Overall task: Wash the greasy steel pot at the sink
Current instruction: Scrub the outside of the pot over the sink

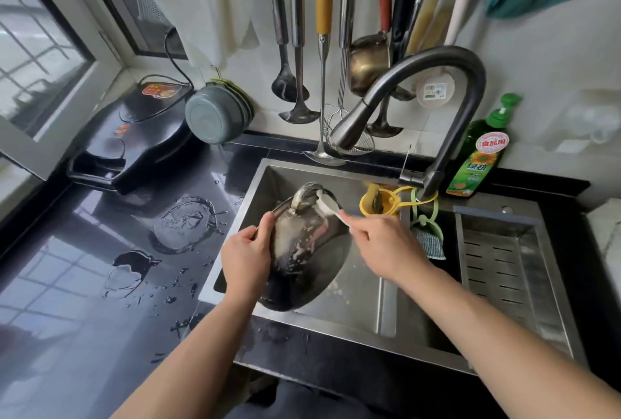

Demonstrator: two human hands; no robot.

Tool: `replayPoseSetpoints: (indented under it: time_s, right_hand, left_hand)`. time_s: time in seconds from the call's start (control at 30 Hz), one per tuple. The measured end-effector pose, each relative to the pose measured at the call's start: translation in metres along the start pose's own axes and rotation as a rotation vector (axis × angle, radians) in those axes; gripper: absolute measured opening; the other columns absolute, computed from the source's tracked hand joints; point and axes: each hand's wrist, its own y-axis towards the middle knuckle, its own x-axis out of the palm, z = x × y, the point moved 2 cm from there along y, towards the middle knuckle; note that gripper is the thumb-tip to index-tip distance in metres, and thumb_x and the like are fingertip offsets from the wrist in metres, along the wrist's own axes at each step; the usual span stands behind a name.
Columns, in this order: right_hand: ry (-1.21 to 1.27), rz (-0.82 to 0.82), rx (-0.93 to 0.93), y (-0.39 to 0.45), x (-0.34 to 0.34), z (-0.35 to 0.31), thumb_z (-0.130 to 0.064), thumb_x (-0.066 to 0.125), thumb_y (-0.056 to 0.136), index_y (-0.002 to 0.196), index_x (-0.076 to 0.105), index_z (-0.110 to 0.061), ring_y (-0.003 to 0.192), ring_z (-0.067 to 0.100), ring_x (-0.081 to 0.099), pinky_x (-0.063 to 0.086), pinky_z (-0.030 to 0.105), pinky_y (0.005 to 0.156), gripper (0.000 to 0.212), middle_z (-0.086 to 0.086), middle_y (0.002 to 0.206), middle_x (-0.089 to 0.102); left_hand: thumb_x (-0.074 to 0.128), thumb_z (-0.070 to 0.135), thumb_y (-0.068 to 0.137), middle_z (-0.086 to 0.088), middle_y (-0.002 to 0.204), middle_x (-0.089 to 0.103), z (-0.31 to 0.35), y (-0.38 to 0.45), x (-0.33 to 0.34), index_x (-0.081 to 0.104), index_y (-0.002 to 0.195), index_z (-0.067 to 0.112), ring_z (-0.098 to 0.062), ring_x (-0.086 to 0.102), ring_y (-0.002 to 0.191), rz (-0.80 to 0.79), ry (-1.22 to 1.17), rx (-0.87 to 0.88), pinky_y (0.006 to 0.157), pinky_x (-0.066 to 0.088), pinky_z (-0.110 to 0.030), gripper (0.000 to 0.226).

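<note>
The black countertop (pixel 84 284) fills the left part of the view and is wet, with puddles and many drops on it. Set into it is the steel sink (pixel 356 311), which has a large basin on the left and a perforated drain tray (pixel 504 270) on the right. On the counter behind, near the window corner, lies a black electric griddle (pixel 134 143), and a grey-green bowl (pixel 215 114) leans on its side against the wall just beside it. A dark curved faucet (pixel 437 82) rises from the back edge of the sink, and its head points down toward the basin. Ladles and a wire skimmer hang on the tiled wall above. A green bottle of dish soap (pixel 477 156) stands right of the faucet.

The steel pot (pixel 302 257) is inside the left basin, tilted on its edge with the dark, soapy bottom turned toward the camera. The left hand (pixel 248 257) is closed around the left rim of the pot and holds it up. The right hand (pixel 386 244) is closed around the handle of a white brush (pixel 327 205), whose head touches the pot near its upper handle. A yellow holder (pixel 379 203) and a green-handled scrubber (pixel 430 237) hang by the faucet base.
</note>
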Motion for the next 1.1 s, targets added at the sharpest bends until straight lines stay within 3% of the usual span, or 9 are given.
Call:
replayPoseSetpoints:
  time_s: [0.13,0.3,0.4,0.5,0.6,0.8,0.9,1.0,1.1]
  right_hand:
    - [0.038,-0.061,-0.038,-0.007,0.003,-0.029,-0.029,0.046,0.105,0.137,0.055,-0.047,0.057,0.014,0.044,0.036,0.034,0.055,0.039,-0.011,0.061,0.042]
    - [-0.014,0.012,0.066,0.003,0.004,-0.027,-0.028,0.044,0.105,0.140,0.055,-0.045,0.061,0.018,0.051,0.029,0.028,0.046,0.040,-0.003,0.073,0.057]
    - [0.048,-0.012,-0.008,-0.017,0.013,-0.044,-0.027,0.045,0.105,0.144,0.051,-0.041,0.069,0.017,0.056,0.036,0.025,0.054,0.042,-0.003,0.080,0.060]
    - [-0.030,0.022,0.069,-0.009,0.015,-0.019,-0.027,0.045,0.104,0.142,0.051,-0.048,0.064,0.016,0.054,0.040,0.030,0.053,0.043,-0.007,0.069,0.050]
    - [-0.025,-0.007,0.136,-0.024,0.018,-0.005,-0.026,0.045,0.104,0.143,0.051,-0.044,0.064,0.018,0.054,0.048,0.036,0.057,0.043,-0.006,0.069,0.049]
    - [0.179,0.020,0.347,0.000,0.014,0.012,-0.029,0.046,0.105,0.136,0.061,-0.039,0.048,0.011,0.043,0.029,0.026,0.044,0.036,0.001,0.067,0.064]
    - [0.349,-0.022,0.245,0.002,0.005,-0.008,-0.024,0.050,0.104,0.133,0.064,-0.036,0.041,0.006,0.034,0.024,0.022,0.043,0.035,-0.004,0.057,0.057]
    - [0.265,-0.109,0.217,0.010,-0.007,-0.005,-0.023,0.050,0.104,0.131,0.065,-0.037,0.042,0.005,0.034,0.025,0.022,0.043,0.035,-0.010,0.053,0.048]
    - [0.221,-0.083,0.244,0.014,-0.011,-0.001,-0.026,0.048,0.104,0.132,0.065,-0.041,0.047,0.012,0.036,0.027,0.027,0.047,0.036,-0.008,0.053,0.048]
  left_hand:
    - [0.068,0.052,0.095,0.002,0.045,0.021,0.002,-0.004,-0.005,0.029,0.049,0.013,-0.016,0.024,0.048,-0.018,0.054,0.089,0.051,0.026,-0.034,0.072]
    - [0.069,0.053,0.095,0.001,0.045,0.023,0.008,-0.002,-0.005,0.032,0.050,0.013,-0.020,0.028,0.049,-0.006,0.078,0.080,0.051,0.030,-0.038,0.071]
    - [0.068,0.056,0.094,0.000,0.048,0.024,0.001,0.002,-0.008,0.030,0.050,0.013,-0.021,0.028,0.052,0.012,0.013,0.036,0.053,0.030,-0.040,0.073]
    - [0.070,0.054,0.094,0.005,0.048,0.023,-0.008,0.003,-0.012,0.028,0.050,0.016,-0.018,0.027,0.053,-0.001,-0.051,0.000,0.054,0.027,-0.040,0.071]
    - [0.069,0.055,0.094,0.000,0.052,0.026,-0.019,0.006,-0.020,0.033,0.054,0.006,-0.018,0.027,0.054,0.029,-0.182,-0.126,0.057,0.025,-0.037,0.073]
    - [0.071,0.059,0.090,-0.007,0.054,0.041,-0.018,0.024,-0.026,0.052,0.059,-0.007,-0.017,0.038,0.056,-0.062,-0.299,-0.116,0.059,0.032,-0.034,0.076]
    - [0.069,0.066,0.084,-0.004,0.052,0.038,-0.015,0.028,-0.026,0.048,0.054,-0.002,-0.017,0.036,0.054,-0.079,-0.291,-0.081,0.059,0.030,-0.035,0.077]
    - [0.063,0.075,0.078,-0.002,0.048,0.039,-0.014,0.023,-0.029,0.048,0.050,0.002,-0.017,0.036,0.051,-0.083,-0.220,-0.010,0.057,0.031,-0.034,0.079]
    - [0.063,0.075,0.078,-0.009,0.052,0.042,-0.013,0.022,-0.027,0.054,0.060,-0.011,-0.018,0.038,0.053,-0.062,-0.244,-0.030,0.058,0.032,-0.034,0.088]
